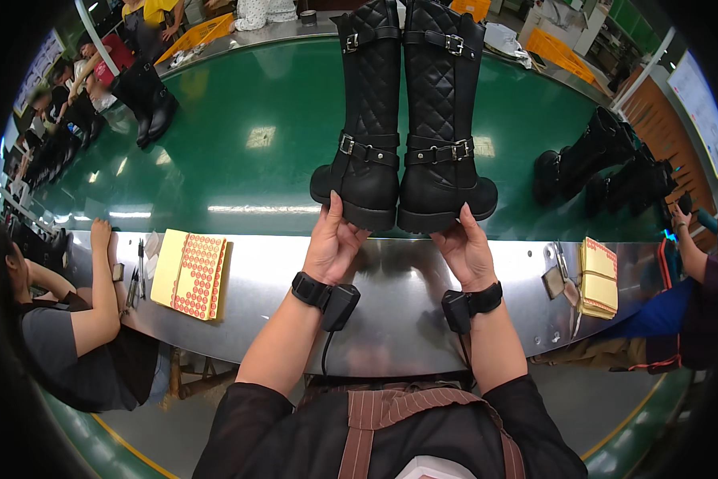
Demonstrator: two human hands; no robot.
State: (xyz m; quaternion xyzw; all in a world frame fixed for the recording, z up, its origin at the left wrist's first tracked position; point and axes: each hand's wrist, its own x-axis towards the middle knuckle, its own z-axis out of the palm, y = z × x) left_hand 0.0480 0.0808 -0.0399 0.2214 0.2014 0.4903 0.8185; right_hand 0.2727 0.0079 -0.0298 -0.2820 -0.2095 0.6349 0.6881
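Note:
Two tall black boots with quilted shafts and silver buckles stand side by side in front of me, heels toward me. My left hand [333,243] grips the left boot [367,104] low at its foot, thumb on the side and fingers under the sole. In the same way my right hand [465,246] has hold of the right boot [440,104]. Both boots are upright, at the near edge of the green belt [247,176]. Whether the soles touch the belt I cannot tell. Each wrist wears a black strap with a small box.
On the steel ledge [383,311] lie a yellow sticker-sheet stack [191,275] at left and another stack [598,279] with small tools at right. More black boots stand on the belt, left [145,100] and right [587,156]. People sit on both sides; others are across.

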